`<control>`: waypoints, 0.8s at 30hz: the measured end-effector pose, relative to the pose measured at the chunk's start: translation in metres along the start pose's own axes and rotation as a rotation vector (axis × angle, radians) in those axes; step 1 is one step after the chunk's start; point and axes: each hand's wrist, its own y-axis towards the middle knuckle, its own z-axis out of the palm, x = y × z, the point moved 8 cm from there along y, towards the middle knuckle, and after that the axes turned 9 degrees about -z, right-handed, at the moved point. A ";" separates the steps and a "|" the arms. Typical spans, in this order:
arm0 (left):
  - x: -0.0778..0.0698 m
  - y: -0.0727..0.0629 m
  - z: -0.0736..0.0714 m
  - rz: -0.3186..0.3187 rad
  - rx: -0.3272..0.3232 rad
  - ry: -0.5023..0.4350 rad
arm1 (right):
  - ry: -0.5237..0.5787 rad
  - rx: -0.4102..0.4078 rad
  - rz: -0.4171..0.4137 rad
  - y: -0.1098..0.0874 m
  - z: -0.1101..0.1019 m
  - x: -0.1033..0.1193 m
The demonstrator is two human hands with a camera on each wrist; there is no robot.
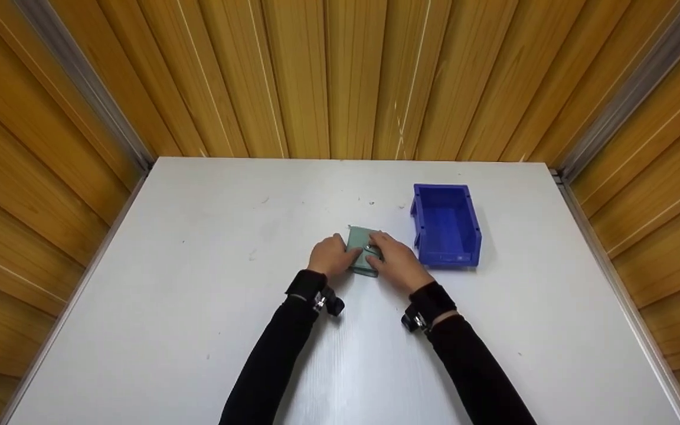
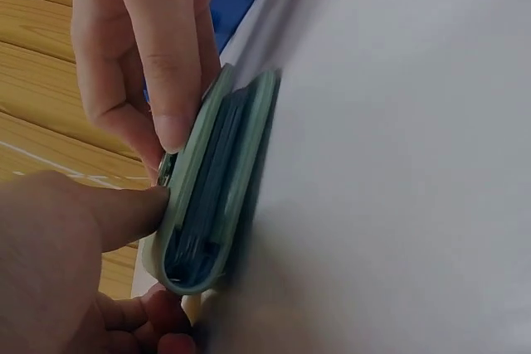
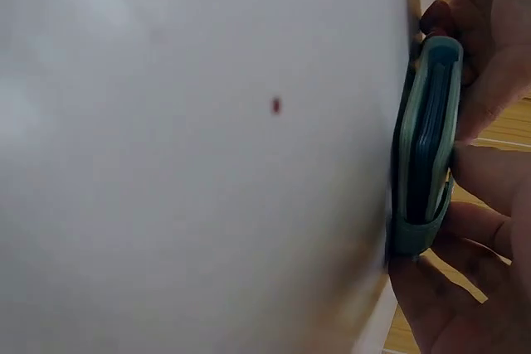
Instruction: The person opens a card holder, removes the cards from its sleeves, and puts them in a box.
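Note:
A small green wallet (image 1: 358,238) lies folded on the white table, with a shiny metal clasp on its upper face. Its dark inner layers show edge-on in both wrist views. My left hand (image 1: 329,257) holds the folded left side, thumb on the cover and fingertips around the fold, as the left wrist view shows. On the other side, my right hand (image 1: 400,264) grips the wallet (image 3: 448,143) near the flap, with the thumb on top and fingers curled at the far edge. Part of the clasp is hidden by the fingers.
A blue plastic bin (image 1: 447,221) stands on the table just right of the right hand. Wood-patterned panels (image 1: 352,77) rise behind the table's back edge and along both sides. Small specks and marks dot the white tabletop (image 1: 186,295).

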 end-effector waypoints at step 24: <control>-0.003 0.017 0.000 -0.048 0.091 -0.262 | -0.244 -0.241 -0.009 0.011 -0.009 0.013</control>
